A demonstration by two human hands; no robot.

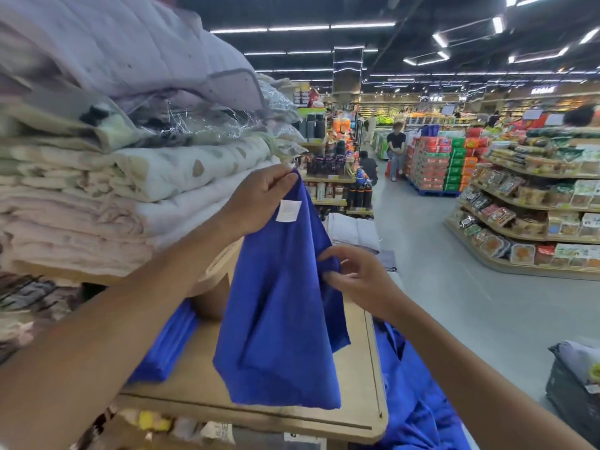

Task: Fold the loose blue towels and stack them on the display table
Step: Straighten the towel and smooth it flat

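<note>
I am holding a loose royal-blue terry towel (279, 303) up over the pale wooden display table (360, 384): my left hand (259, 198) is pinching its top corner, my right hand (360, 277) is pinching a side edge. A folded blue stack (165, 345) is already lying there, so I am judging the job partly done; a crumpled blue heap (418, 407) beside the table is running out of frame.

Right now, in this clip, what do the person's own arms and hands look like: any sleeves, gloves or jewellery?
The left forearm and right forearm are bare as far as the frame shows; no sleeve comes into view. The left hand and right hand wear no gloves. No watch, bracelet or ring shows.
</note>
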